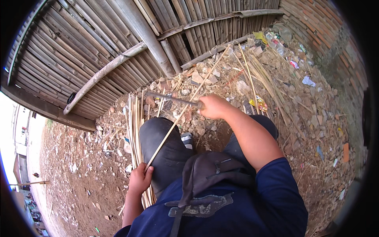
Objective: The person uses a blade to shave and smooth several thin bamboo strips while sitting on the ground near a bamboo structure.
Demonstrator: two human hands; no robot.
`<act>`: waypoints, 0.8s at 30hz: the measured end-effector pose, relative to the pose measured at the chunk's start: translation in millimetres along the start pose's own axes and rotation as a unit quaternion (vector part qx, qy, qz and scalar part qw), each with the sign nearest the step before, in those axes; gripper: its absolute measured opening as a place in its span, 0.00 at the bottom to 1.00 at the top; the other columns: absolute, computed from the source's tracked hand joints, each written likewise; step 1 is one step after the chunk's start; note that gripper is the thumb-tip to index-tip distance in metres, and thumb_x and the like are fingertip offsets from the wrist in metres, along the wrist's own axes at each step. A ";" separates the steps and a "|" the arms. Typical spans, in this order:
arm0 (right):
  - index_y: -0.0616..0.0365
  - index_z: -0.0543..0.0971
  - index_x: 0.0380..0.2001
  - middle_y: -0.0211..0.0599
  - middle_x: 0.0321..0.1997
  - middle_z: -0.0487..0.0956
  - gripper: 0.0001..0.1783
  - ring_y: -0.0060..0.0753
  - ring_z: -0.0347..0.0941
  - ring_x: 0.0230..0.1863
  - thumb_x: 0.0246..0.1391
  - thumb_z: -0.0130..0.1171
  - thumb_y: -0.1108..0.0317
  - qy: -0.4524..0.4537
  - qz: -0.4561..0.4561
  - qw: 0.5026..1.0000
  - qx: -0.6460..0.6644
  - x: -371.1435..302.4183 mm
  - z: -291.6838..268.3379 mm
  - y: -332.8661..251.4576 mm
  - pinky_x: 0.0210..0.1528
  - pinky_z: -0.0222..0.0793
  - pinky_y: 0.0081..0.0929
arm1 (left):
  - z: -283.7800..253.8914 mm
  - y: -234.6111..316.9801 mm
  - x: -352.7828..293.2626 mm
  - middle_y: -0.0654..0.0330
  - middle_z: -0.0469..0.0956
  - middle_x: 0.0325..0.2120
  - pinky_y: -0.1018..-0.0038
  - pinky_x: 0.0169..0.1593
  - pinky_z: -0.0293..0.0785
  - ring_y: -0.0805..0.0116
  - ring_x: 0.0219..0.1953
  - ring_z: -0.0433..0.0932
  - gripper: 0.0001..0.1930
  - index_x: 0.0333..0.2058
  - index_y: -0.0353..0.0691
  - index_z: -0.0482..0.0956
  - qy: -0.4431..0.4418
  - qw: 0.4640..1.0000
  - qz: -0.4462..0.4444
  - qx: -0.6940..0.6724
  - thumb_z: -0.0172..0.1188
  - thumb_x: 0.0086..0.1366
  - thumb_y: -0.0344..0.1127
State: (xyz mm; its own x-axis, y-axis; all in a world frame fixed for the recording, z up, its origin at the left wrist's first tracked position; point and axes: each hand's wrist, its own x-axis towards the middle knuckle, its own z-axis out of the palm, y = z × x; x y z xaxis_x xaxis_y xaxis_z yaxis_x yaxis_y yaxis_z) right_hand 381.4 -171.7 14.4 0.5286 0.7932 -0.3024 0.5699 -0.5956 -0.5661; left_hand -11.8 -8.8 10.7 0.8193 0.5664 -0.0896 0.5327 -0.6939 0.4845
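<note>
A long thin bamboo strip (162, 143) slants across my right-hand side from beside my left knee up toward the fence. My left hand (140, 178) pinches its near end between thumb and fingers. In my right hand (214, 107) is the handle of a knife (173, 98), its dark narrow blade pointing left and crossing the strip. Whether the blade's edge touches the strip I cannot tell. Close by my left leg lies a bundle of pale bamboo strips (135, 136), partly under my left hand and forearm.
A bamboo-slat fence (94, 51) with a thick post (144, 35) stands ahead. More bamboo strips (270, 85) lie on the stony ground to the right. Scattered litter, including a white scrap (308, 81), lies near the brick wall (323, 27). A dark bag (215, 170) hangs at my front.
</note>
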 end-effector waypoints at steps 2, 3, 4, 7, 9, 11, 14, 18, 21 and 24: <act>0.55 0.80 0.42 0.49 0.40 0.83 0.19 0.51 0.80 0.45 0.51 0.68 0.55 -0.026 -0.080 0.993 -0.079 -5.1 2.8 -7.7 0.49 0.76 0.45 | 3.2 2.9 -3.4 0.44 0.76 0.19 0.55 0.31 0.72 0.40 0.27 0.79 0.18 0.31 0.34 0.74 -0.001 1.000 -0.012 0.009 0.55 0.73 0.44; 0.55 0.80 0.42 0.49 0.40 0.83 0.19 0.51 0.80 0.45 0.51 0.68 0.55 -0.025 -0.080 0.993 -0.079 -5.9 3.1 -6.9 0.49 0.76 0.45 | 4.2 3.8 -4.6 0.44 0.76 0.19 0.55 0.31 0.72 0.39 0.27 0.79 0.18 0.30 0.34 0.73 -0.001 1.000 -0.023 0.018 0.55 0.73 0.44; 0.55 0.81 0.44 0.49 0.41 0.83 0.21 0.51 0.80 0.47 0.51 0.68 0.55 -0.036 -0.087 0.992 -0.081 -6.1 3.5 -5.6 0.49 0.75 0.45 | 4.6 4.0 -5.9 0.42 0.75 0.19 0.53 0.31 0.71 0.38 0.27 0.78 0.19 0.29 0.34 0.71 0.000 1.000 -0.023 0.011 0.53 0.74 0.44; 0.54 0.81 0.48 0.50 0.44 0.83 0.23 0.52 0.80 0.48 0.51 0.68 0.54 -0.022 -0.094 0.993 -0.068 2.9 9.5 11.1 0.51 0.75 0.45 | 4.0 -5.3 -8.1 0.50 0.74 0.19 0.59 0.30 0.69 0.52 0.23 0.76 0.22 0.28 0.34 0.72 -0.028 0.998 -0.015 -0.050 0.47 0.77 0.45; 0.53 0.81 0.50 0.50 0.45 0.83 0.25 0.52 0.80 0.49 0.51 0.68 0.54 -0.001 -0.098 0.994 -0.054 6.5 8.8 8.2 0.51 0.75 0.45 | 13.7 -23.2 -10.1 0.56 0.72 0.18 0.64 0.29 0.68 0.60 0.22 0.73 0.22 0.27 0.35 0.72 -0.047 0.992 -0.027 -0.112 0.45 0.78 0.45; 0.54 0.80 0.51 0.50 0.46 0.83 0.26 0.52 0.80 0.50 0.51 0.68 0.54 -0.002 -0.087 0.994 -0.064 -0.7 3.8 -3.8 0.51 0.75 0.45 | 17.6 -34.2 -9.0 0.63 0.70 0.17 0.68 0.27 0.66 0.69 0.20 0.69 0.23 0.26 0.37 0.71 -0.069 0.982 -0.038 -0.173 0.43 0.79 0.45; 0.55 0.80 0.52 0.50 0.46 0.83 0.27 0.51 0.80 0.50 0.52 0.68 0.53 -0.032 -0.118 0.989 -0.084 -12.3 1.9 -19.8 0.51 0.75 0.44 | 19.6 -39.1 -7.1 0.66 0.69 0.19 0.74 0.28 0.65 0.77 0.22 0.65 0.24 0.26 0.37 0.70 -0.128 0.938 -0.148 -0.285 0.44 0.79 0.48; 0.56 0.81 0.48 0.50 0.44 0.83 0.26 0.51 0.80 0.47 0.51 0.68 0.51 -0.038 -0.099 0.994 -0.017 4.5 0.5 7.1 0.50 0.75 0.44 | 14.0 -34.0 -0.2 0.70 0.66 0.18 0.77 0.27 0.61 0.79 0.21 0.62 0.23 0.26 0.40 0.71 -0.152 0.924 -0.132 -0.324 0.44 0.79 0.49; 0.57 0.81 0.46 0.51 0.43 0.83 0.26 0.51 0.80 0.47 0.50 0.69 0.50 0.042 -0.066 0.997 -0.021 17.3 2.3 22.4 0.50 0.75 0.43 | 8.9 -28.9 0.4 0.70 0.66 0.18 0.78 0.28 0.62 0.79 0.22 0.62 0.23 0.26 0.40 0.71 -0.164 0.926 -0.137 -0.313 0.45 0.79 0.49; 0.56 0.80 0.43 0.51 0.40 0.83 0.24 0.51 0.80 0.46 0.50 0.69 0.51 0.013 -0.071 0.997 -0.022 13.0 5.6 4.0 0.49 0.75 0.44 | 10.7 -34.0 -1.0 0.70 0.67 0.19 0.78 0.28 0.62 0.79 0.23 0.63 0.23 0.27 0.40 0.71 -0.163 0.930 -0.142 -0.297 0.45 0.79 0.48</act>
State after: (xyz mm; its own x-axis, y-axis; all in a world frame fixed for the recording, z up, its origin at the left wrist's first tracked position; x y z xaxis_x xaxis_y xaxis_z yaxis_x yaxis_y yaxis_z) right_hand 387.0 -163.0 3.9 0.4566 0.8664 -0.2020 0.6666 -0.4836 -0.5673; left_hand -28.5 9.5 -15.0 0.7356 0.4579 -0.4992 0.6054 -0.1136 0.7878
